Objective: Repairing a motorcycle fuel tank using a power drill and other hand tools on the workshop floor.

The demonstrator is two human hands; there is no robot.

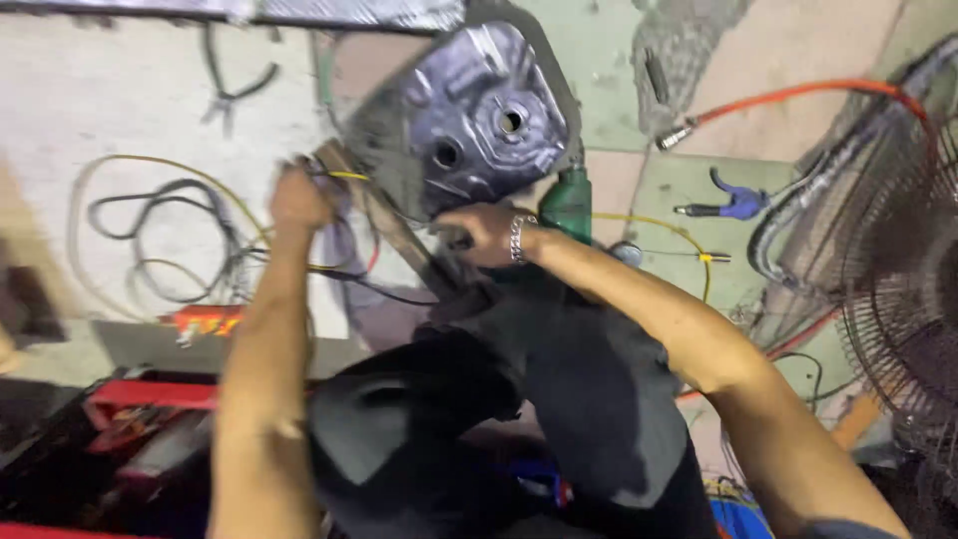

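Observation:
A dark metal tank-like part [477, 115] with two round holes lies ahead of me on the floor. My left hand [297, 200] is closed around a bundle of thin wires, yellow and dark, at the part's left edge. Near the part's lower edge, my right hand [486, 233] grips something small and dark that I cannot make out; a chain bracelet circles that wrist. A green bottle-shaped object [567, 205] stands just right of my right hand. Black cloth [559, 379] covers the area below both arms.
Pliers [232, 92] and coiled black and yellow cables [165, 235] lie on the pale floor at left. An orange hose [798, 95] and a blue-handled tool [736, 205] lie at right, beside a wire fan guard [898, 279]. A red tray [140, 394] sits lower left.

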